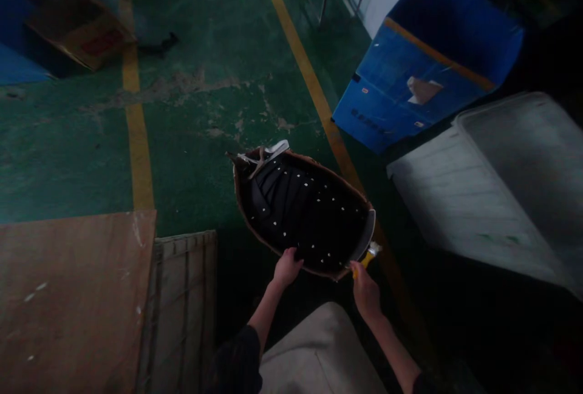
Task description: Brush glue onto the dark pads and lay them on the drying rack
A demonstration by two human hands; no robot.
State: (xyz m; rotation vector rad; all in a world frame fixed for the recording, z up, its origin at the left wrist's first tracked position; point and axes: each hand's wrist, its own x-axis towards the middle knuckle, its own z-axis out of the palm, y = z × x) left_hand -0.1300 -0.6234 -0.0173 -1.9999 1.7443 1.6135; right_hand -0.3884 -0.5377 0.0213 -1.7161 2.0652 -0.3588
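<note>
Both my hands hold up a shallow brown cardboard tray (355, 190) filled with black pieces dotted with small white spots (305, 212). My left hand (286, 266) grips the tray's near edge, fingers curled over it. My right hand (364, 289) grips the near right corner, where a small yellow object (368, 257) and a white strip (368, 233) show by the fingers. White straps (266, 154) lie at the tray's far end. The tray hangs above the green floor.
Green concrete floor with yellow lines (136, 139). A blue folded box (428, 60) and a white bin (501, 181) stand on the right. A wooden board (68, 297) and a crate (182, 303) are at the lower left. Cardboard (82, 30) lies far left. My light-trousered knee (319, 351) is below.
</note>
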